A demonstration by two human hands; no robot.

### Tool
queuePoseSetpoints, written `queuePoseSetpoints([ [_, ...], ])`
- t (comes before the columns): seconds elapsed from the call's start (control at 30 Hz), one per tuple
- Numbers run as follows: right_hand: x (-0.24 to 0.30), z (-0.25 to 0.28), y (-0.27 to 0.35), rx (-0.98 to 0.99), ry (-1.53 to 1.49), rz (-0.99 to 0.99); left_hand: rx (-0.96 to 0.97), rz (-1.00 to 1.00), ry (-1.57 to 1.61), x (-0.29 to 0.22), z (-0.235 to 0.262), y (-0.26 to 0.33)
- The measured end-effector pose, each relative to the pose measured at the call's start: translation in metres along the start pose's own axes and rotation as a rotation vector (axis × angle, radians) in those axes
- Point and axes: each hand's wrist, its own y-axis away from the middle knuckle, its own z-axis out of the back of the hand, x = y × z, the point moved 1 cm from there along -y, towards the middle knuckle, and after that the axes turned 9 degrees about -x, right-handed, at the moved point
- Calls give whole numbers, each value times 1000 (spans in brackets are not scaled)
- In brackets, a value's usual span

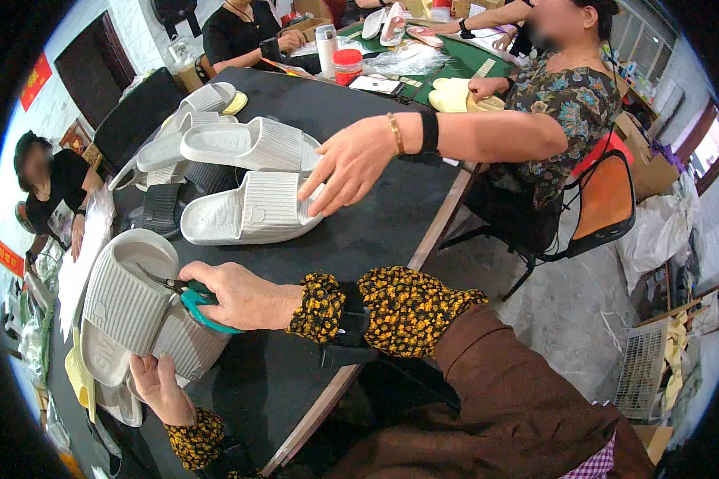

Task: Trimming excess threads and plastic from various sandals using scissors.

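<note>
My right hand (244, 297) is closed round a pair of scissors (201, 310) with green handles. The dark blades point left, into the opening of a grey ribbed slide sandal (128, 287). At the sole edge of that slide, my left hand (162, 389) grips it with thumb and fingers. Another grey slide (193, 343) lies against it on the right, partly covered by my hands. Beyond, a co-worker's hand (350, 166) reaches in from the right and touches the strap of a grey slide (248, 211) on the dark table (359, 255).
More grey slides (244, 144) and a black slide (161, 211) pile up at the far left. A yellow slipper (80, 371) sits beside my work. Farther back stand a white bottle (326, 49) and a red-lidded jar (347, 67). An orange-backed chair (603, 195) is at the right.
</note>
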Motion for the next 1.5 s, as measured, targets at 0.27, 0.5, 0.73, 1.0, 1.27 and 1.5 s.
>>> queuePoseSetpoints([
  [0.27, 3, 4, 0, -94, -14, -47, -67, 55, 74, -10, -4, -1],
  [0.5, -3, 3, -3, -216, 19, -10, -86, 80, 101, -16, 4, -3],
  [0.73, -2, 8, -4, -189, -140, -120, 15, 88, 53, -19, 2, -3],
  [1.0, -10, 15, -7, -196, -284, -183, 142, 131, -122, -34, -7, 4],
  [1.27, 0, 14, -13, -188, -352, -245, 276, 201, -254, -53, 8, 18],
  [1.5, -8, 17, -16, -213, -355, -265, 286, 84, -594, -49, 29, 30],
])
